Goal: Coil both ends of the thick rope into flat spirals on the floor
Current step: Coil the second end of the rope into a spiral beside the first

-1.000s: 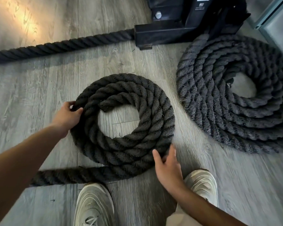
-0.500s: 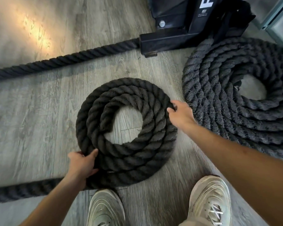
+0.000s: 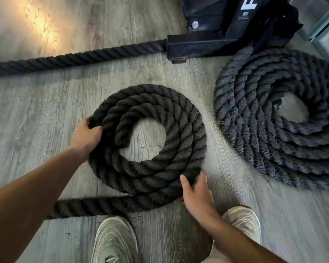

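Observation:
A thick black rope lies on the grey plank floor in two flat spirals. The near spiral [image 3: 180, 130] has about three turns around a bare centre. My left hand [image 3: 85, 135] grips its outer turn on the left side. My right hand [image 3: 196, 194] holds the outer turn at the lower right, fingers curled over the rope. From there a loose tail [image 3: 95, 205] runs left under my left arm. The larger spiral [image 3: 251, 118] of several turns lies at the right, partly cut off by the frame edge.
A black steel machine base [image 3: 207, 42] stands at the top, and a straight run of rope [image 3: 65, 59] leads left from it. My two pale shoes [image 3: 114, 242] stand just below the near spiral. A glass-and-metal frame [image 3: 325, 21] shows at the top right.
My left hand went from the spiral's lower left up to its left side. My right hand came from the spiral's right edge down to its lower right. The tail now lies along the bottom.

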`<state>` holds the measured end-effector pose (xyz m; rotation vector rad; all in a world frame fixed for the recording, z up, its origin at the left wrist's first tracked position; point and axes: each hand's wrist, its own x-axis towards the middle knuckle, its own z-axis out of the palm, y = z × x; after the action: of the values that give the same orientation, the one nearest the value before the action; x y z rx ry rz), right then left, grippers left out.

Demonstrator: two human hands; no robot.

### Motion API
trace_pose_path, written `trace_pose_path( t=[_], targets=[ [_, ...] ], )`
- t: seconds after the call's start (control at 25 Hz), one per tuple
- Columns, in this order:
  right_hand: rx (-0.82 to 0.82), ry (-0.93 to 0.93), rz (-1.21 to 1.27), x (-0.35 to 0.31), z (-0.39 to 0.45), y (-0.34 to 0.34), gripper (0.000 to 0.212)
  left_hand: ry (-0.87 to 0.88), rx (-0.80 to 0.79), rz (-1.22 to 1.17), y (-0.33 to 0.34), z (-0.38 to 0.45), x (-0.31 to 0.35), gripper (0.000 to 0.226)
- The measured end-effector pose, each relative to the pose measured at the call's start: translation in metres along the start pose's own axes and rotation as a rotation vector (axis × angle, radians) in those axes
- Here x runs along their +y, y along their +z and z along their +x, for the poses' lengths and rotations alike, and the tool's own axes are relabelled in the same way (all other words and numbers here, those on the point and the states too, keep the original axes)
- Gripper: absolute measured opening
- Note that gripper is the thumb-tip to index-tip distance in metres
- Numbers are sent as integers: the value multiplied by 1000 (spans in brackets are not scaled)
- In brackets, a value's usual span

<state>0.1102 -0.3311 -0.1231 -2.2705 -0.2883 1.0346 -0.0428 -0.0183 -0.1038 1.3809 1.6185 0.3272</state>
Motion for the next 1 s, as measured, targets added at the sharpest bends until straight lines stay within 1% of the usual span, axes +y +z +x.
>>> trace_pose_path(
  t=[0.08,0.2,0.28,0.32,0.4,0.48,0.56,0.6,0.68,0.76,0.84,0.92,1.0],
  targets=[
    [-8,23,32,-7,15,-3,64,-25,50,-20,0,-2,-9,63],
    [-1,-9,116,-26,50,-29,50,-86,74,-65,1,-14,-23,48],
    [39,-23,40,-50,83,-57,40,-122,72,-124,10,-38,-37,42],
    [80,-12,-30,-63,99,-71,39,-163,65,-181,18,-54,-44,41],
    [156,25,-115,-83,121,-88,38,-253,34,-292,30,-83,-57,45],
    [175,3,-81,-84,117,-85,39,-296,22,-342,32,-92,-61,57],
    [175,-56,6,-65,88,-68,54,-268,65,-328,23,-77,-54,70],
    [185,-51,20,-51,67,-58,61,-236,86,-318,16,-63,-48,73],
    [162,4,0,-23,23,-35,73,-168,63,-280,4,-33,-29,69],
    [83,22,5,-2,-9,-13,82,-102,13,-219,0,-8,-13,59],
    [18,38,35,7,-16,-3,86,-23,5,-176,6,2,-13,54],
    [-15,67,45,1,-5,-5,84,39,38,-101,12,5,-24,57],
    [-4,51,11,-6,11,-14,77,21,46,-58,12,2,-33,64]
  ],
)
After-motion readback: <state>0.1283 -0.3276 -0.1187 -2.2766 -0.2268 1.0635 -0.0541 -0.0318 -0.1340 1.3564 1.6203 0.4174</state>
